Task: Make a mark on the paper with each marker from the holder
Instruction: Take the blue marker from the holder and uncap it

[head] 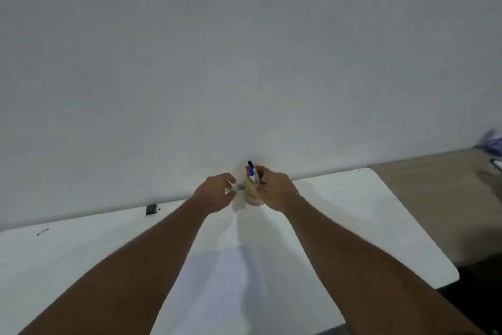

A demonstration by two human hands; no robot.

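Paper point(244, 294) blank nearest | left hand point(214, 193) loosely apart | right hand point(274, 188) at holder point(254, 193), grasp unclear | lift one marker point(251, 169) straight.

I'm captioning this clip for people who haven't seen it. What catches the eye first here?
Two bare forearms stretch across a white table toward a small holder at its far edge by the wall, markers sticking up from it. The right hand is against the holder; the left hand hovers beside it. A paper lies nearer.

Single head view: looks forward-down over white table point(353, 212), mostly wall point(244, 49); wide-angle, at arm's reach.
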